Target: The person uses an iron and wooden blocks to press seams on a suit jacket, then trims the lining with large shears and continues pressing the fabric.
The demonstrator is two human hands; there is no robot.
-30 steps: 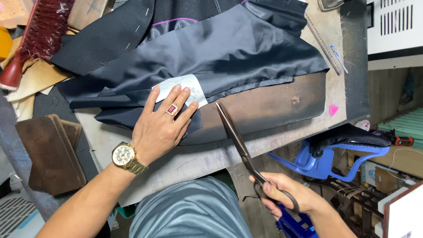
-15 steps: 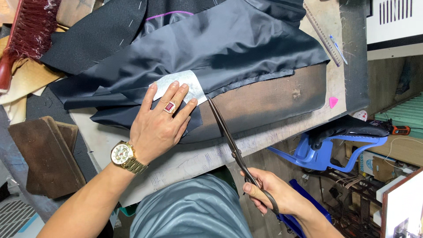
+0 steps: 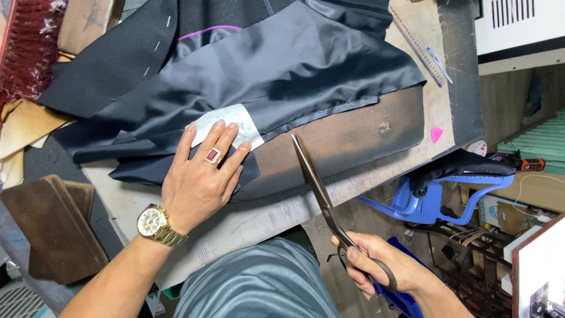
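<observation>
My left hand (image 3: 203, 179) lies flat, fingers spread, on dark navy lining fabric (image 3: 294, 70) and on a pale grey interfacing patch (image 3: 226, 121) at the cloth's lower edge. It wears a red-stone ring and a gold wristwatch (image 3: 154, 225). My right hand (image 3: 376, 268) grips the handles of long dark tailor's scissors (image 3: 318, 185). Their closed blades point up toward the fabric's edge, the tip just right of the patch and apart from it. The cloth lies on a worn wooden worktable (image 3: 353, 141).
A ruler (image 3: 415, 44) and a pen (image 3: 439, 65) lie at the table's far right, with a pink chalk piece (image 3: 436, 134) near the edge. A red brush (image 3: 26, 50) sits top left, brown pads (image 3: 50, 227) at left. A blue plastic chair (image 3: 438, 200) stands below right.
My right hand has drawn the scissors back to the right, so the tip has moved away from the patch. My left hand stays pressed on the fabric.
</observation>
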